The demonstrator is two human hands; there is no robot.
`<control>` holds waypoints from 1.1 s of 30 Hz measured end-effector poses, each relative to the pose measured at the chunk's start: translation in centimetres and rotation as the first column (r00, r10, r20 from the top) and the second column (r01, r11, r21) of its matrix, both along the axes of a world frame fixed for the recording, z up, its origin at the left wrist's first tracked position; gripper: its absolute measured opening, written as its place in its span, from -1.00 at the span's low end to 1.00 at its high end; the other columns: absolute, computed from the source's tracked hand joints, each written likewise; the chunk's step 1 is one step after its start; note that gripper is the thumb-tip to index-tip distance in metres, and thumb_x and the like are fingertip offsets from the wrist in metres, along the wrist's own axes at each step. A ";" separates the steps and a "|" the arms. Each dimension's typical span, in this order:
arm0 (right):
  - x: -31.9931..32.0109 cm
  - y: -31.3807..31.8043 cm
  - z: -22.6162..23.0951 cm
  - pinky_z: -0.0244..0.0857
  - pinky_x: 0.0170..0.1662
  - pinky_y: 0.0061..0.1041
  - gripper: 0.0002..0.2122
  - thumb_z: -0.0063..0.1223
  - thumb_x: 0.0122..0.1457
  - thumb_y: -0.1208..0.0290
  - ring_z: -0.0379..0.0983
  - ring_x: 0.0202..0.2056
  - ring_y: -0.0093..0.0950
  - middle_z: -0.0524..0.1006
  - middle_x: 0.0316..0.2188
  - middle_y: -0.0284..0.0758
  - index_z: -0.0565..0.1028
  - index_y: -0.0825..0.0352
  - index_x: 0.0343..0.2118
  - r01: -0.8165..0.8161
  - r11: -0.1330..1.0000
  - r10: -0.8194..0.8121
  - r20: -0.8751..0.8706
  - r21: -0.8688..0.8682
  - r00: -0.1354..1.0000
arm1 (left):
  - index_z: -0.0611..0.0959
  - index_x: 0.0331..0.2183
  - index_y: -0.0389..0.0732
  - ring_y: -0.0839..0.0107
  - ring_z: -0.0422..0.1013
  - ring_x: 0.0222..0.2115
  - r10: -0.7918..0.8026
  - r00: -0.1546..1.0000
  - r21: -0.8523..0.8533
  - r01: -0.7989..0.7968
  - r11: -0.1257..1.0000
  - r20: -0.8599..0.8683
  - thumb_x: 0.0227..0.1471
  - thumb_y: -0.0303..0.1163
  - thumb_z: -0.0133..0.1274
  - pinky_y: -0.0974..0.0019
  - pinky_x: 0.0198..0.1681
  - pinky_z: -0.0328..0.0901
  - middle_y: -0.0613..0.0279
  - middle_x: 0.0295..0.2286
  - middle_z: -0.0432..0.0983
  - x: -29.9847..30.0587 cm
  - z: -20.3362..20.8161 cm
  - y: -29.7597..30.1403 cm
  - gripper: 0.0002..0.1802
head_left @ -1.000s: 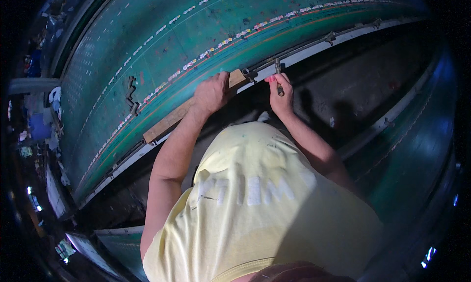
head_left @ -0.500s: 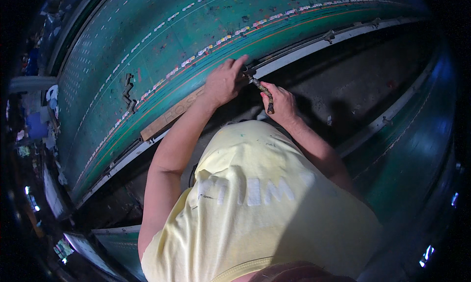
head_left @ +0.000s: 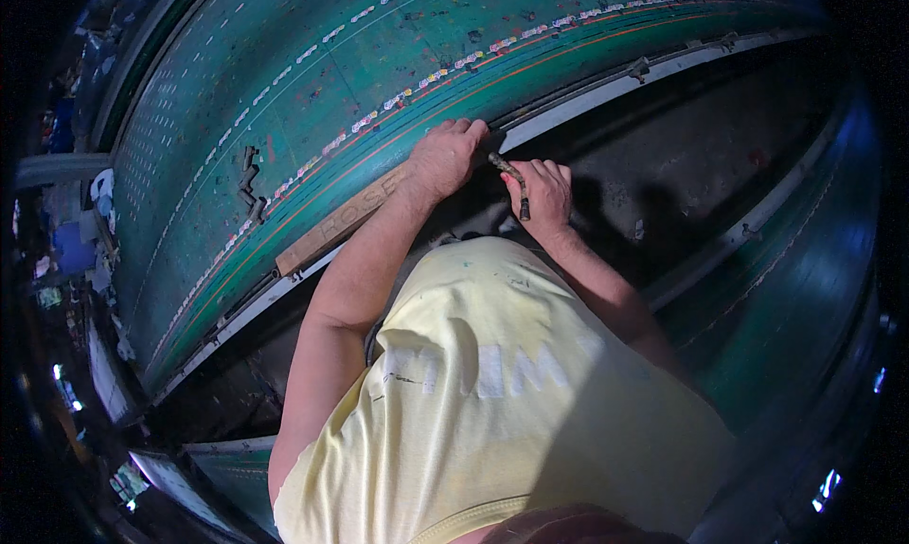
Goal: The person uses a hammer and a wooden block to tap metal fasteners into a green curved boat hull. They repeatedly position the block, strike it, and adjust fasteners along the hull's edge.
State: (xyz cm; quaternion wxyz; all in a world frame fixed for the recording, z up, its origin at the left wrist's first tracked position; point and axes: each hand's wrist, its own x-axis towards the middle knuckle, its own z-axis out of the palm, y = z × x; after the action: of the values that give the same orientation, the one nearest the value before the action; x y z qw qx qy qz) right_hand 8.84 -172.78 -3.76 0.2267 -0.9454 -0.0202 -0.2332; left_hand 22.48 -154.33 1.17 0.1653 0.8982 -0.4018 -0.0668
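My right hand (head_left: 543, 199) is closed around a bent, paint-stained metal bar (head_left: 518, 181), shaped like a crank or wrench handle. Its upper end reaches toward the metal rail (head_left: 554, 115) along the near edge of the long green table (head_left: 331, 99). Beside that end, my left hand (head_left: 451, 158) curls its fingers over the table edge; what lies under them is hidden. From beneath my left wrist a wooden board (head_left: 341, 222) with lettering runs down to the left along the rail. The tool's contact point is hard to make out in the dark.
On the green surface left of my hands lies a jointed dark metal piece (head_left: 249, 186). Small clamps (head_left: 639, 69) sit along the rail to the right. A second green table (head_left: 786, 288) stands at the lower right, across a dark gap. Clutter (head_left: 71, 246) fills the far left.
My left hand has shifted slightly right and down, and its raised fingers have curled in. The bar in my right hand has turned a little more upright.
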 end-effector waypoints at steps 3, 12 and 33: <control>0.1 0.3 -1.4 0.27 -0.11 -0.12 -0.83 0.25 0.34 0.23 0.54 -0.25 -0.15 0.60 -0.40 -0.28 0.60 0.22 -0.26 0.028 0.995 -0.020 -0.085 0.094 0.996 | 0.60 -0.01 -0.14 -0.07 0.55 0.02 -0.004 1.000 -0.013 0.004 1.000 0.003 0.14 -0.45 0.25 -0.10 0.07 0.49 0.03 -0.05 0.64 0.0 0.0 -0.2 -0.64; 0.5 -0.2 -1.8 0.38 -0.40 0.00 -0.71 0.19 0.41 0.20 0.59 -0.49 0.01 0.59 -0.57 -0.14 0.51 0.30 -0.38 0.019 0.945 0.077 -0.278 0.326 0.958 | 0.60 -0.05 -0.17 -0.08 0.57 -0.04 0.011 1.000 -0.015 -0.012 1.000 -0.014 0.11 -0.49 0.19 -0.12 0.03 0.49 0.00 -0.11 0.66 0.0 0.2 -0.3 -0.67; -3.3 -3.4 -4.5 0.30 -0.39 -0.30 -0.77 0.26 0.43 0.31 0.42 -0.46 -0.54 0.45 -0.57 -0.30 0.54 0.33 -0.33 0.196 0.691 0.075 -0.339 0.696 0.938 | 0.60 -0.06 -0.21 -0.10 0.64 -0.10 0.294 0.942 0.168 -0.267 0.949 -0.161 0.09 -0.03 0.44 -0.13 -0.09 0.54 -0.06 -0.16 0.67 -0.3 1.8 2.2 -0.43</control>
State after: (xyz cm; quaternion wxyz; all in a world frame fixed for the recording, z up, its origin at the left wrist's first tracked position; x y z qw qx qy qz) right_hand 5.49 -176.16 -8.23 0.5708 -0.8059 0.1442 -0.0625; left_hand 22.16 -152.17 2.93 0.1445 0.9458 -0.2468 -0.1542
